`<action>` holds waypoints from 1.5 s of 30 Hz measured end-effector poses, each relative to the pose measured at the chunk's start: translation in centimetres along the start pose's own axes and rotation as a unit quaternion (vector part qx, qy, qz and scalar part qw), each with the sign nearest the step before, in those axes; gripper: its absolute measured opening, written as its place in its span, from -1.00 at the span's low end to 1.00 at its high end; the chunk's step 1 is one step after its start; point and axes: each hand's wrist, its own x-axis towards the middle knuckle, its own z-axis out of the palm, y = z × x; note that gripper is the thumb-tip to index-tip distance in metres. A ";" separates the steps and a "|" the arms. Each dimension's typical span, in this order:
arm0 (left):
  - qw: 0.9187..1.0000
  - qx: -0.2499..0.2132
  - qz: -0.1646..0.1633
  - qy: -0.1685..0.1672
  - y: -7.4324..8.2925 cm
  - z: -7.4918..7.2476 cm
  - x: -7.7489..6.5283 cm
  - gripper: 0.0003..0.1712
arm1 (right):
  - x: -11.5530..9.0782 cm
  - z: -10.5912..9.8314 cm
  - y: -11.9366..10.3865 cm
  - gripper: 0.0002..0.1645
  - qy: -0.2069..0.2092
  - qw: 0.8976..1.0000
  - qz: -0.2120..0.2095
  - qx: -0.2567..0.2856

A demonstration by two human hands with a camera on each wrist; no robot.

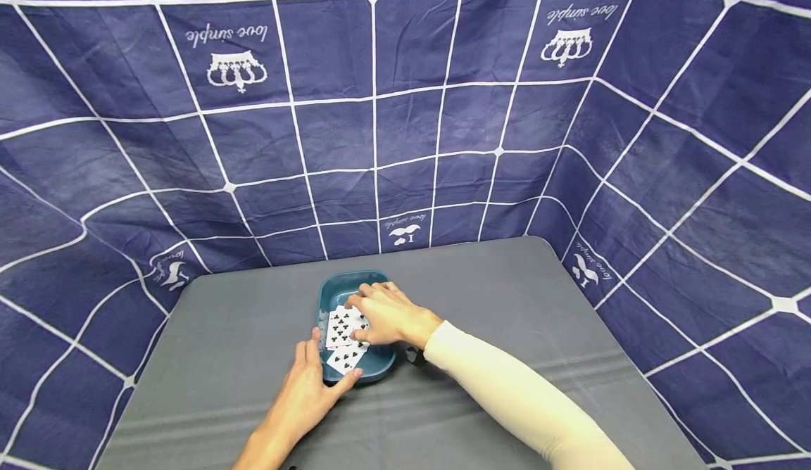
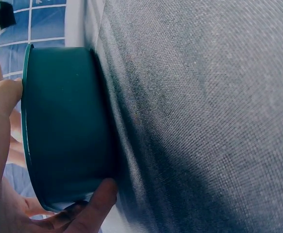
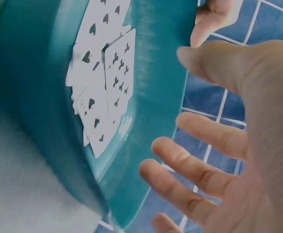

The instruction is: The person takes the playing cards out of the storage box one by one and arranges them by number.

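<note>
A teal plastic basin stands on the grey table. Inside it lies a loose, overlapping pile of playing cards, face up, with clubs and spades showing. My left hand holds the basin's near left corner, thumb at the near rim and fingers along the left side. In the left wrist view a fingertip meets the outer wall. Over the basin's right side is my right hand, its fingers spread and loosely bent above the cards. No card shows between them in the right wrist view.
Grey cloth-like tabletop surrounds the basin. Blue curtains with white grid lines hang behind the table and along both sides. A small black device sits at my right wrist.
</note>
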 end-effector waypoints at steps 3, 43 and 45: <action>1.000 0.001 0.001 0.003 -0.1 -0.1 0.0 0.54 | 1.2 0.2 -0.6 -0.25 -0.021 1.000 0.003 -0.003; 1.000 -0.001 0.001 -0.007 0.1 0.1 0.3 0.55 | 4.8 2.8 -1.3 0.07 -0.088 0.992 0.081 0.039; 1.000 -0.001 0.001 -0.006 0.1 0.1 0.2 0.55 | 4.6 2.7 -1.1 0.08 -0.081 0.993 0.076 0.040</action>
